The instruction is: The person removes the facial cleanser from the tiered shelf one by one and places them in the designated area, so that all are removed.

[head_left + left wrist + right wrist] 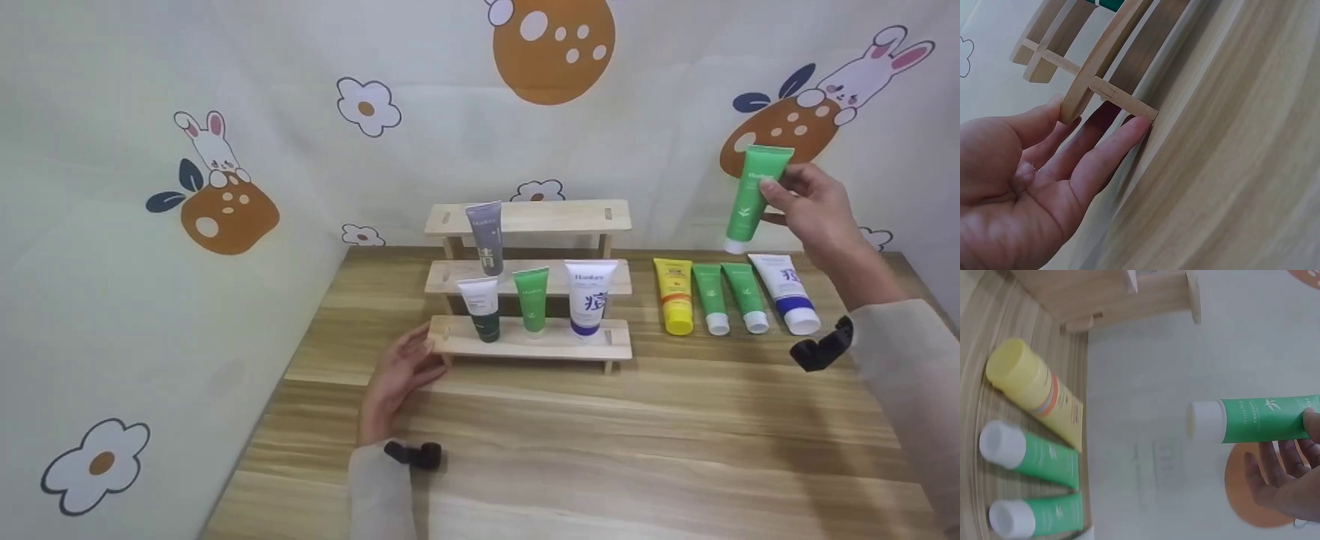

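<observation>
The right grip [821, 214] pinches the green tube [748, 199] by its upper body, cap [734, 246] downward, held up near the back edge of the surface [570, 450], toward the right corner. It looks light, soft-walled and perhaps slippery; gentle pressure near the flat end should suit it. The left grip [394, 379] holds the rack [540, 347] at its front left corner, probably light, stiff wood.
</observation>
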Motion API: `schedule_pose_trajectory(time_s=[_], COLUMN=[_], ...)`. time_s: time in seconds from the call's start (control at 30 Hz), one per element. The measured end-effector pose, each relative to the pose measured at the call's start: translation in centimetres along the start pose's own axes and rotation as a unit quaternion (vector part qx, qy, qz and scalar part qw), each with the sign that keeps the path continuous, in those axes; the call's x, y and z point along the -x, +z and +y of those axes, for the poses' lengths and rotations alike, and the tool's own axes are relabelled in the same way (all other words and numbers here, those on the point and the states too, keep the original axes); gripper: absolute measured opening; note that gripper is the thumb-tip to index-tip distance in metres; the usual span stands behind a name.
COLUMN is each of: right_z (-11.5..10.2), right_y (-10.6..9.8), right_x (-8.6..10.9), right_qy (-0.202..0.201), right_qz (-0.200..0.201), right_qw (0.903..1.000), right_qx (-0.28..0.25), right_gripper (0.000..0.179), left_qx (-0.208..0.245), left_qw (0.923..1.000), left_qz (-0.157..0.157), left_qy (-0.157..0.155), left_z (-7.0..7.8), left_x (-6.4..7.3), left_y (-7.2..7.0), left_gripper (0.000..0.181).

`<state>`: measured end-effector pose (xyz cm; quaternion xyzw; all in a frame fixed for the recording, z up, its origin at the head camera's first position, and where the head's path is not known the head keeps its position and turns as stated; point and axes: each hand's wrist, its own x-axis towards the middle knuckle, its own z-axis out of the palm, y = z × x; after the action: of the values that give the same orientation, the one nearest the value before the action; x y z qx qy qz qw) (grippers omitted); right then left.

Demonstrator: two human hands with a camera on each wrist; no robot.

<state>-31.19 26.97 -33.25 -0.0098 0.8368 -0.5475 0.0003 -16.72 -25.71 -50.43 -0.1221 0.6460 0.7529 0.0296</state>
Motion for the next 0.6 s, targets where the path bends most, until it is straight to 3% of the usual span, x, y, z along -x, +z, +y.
schedule_pose_trajectory(time_s=[0.3, 0.6], right_z=[3.6, 6.8], right_y=[-3.1, -4.9], right_x=[-1.0, -2.1], right_qy=[0.033, 0.094], right_qz=[0.075, 0.092], right_qw=[0.9966, 0.9899], right_qx=[0.006, 0.053], right_gripper=[0.064, 0.071], left_qx=[-0.021, -0.026], left_qw=[0.9998, 0.9996], left_qz=[0.005, 0.011], left_qy=[0.001, -0.007], left_z=[-0.1, 0.0], left_x=[0.0, 0.1], left_y=[-0.3, -0.2], left_gripper=[0.047, 0.047])
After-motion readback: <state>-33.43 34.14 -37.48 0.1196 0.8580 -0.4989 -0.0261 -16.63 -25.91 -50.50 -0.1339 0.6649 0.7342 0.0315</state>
